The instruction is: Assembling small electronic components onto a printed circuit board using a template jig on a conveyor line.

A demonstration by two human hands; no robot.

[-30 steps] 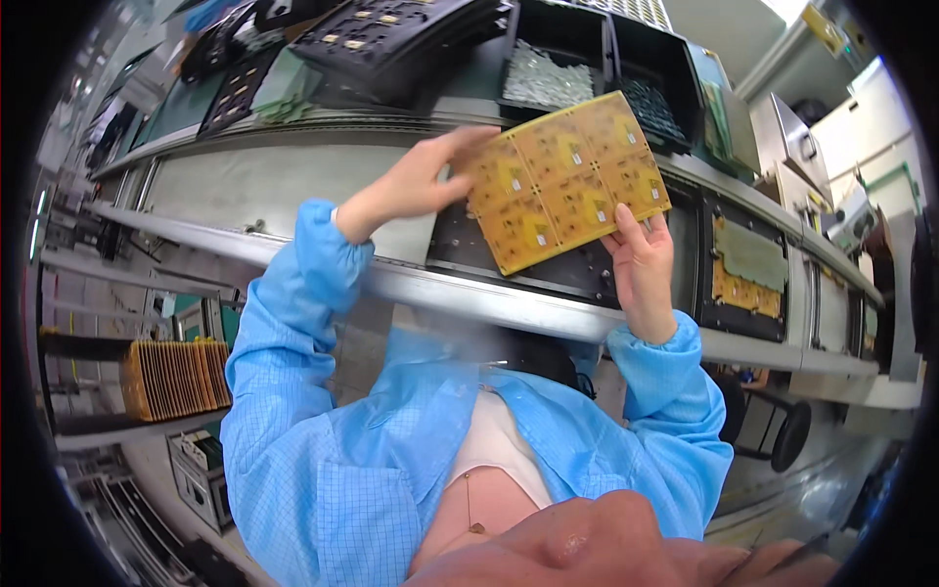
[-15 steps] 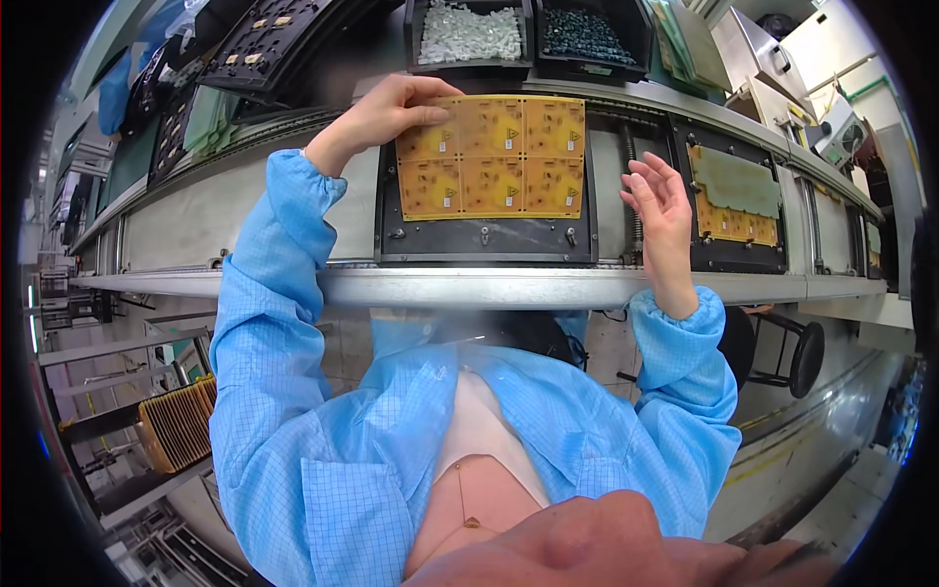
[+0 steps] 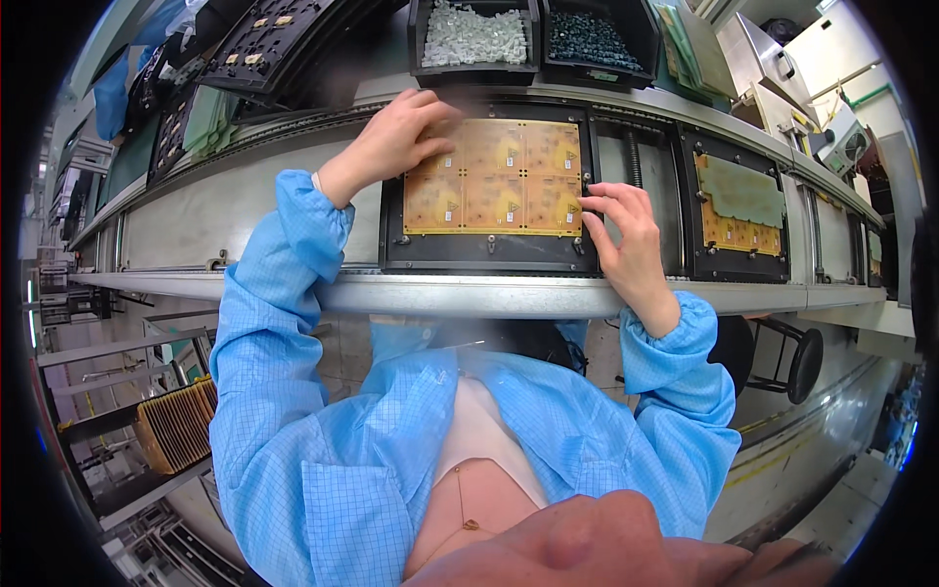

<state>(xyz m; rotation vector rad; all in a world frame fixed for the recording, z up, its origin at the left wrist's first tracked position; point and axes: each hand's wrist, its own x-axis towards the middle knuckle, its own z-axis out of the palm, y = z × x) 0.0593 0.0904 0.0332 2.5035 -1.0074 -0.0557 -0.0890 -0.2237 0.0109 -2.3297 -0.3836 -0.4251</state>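
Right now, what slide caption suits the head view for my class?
Left hand and right hand at opposite sides of a yellow board on a black tray, two black bins beyond.

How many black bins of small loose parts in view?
2: a white-piece bin beyond the yellow panel, and a dark-piece bin just right of it. Others may be hidden.

Left hand (image 3: 396, 139) at top left corner of tray (image 3: 533, 256), fingers bent, tips blurry. Right hand (image 3: 628, 237) at right edge, thumb apart from fingers. Arms (image 3: 279, 303) bent.
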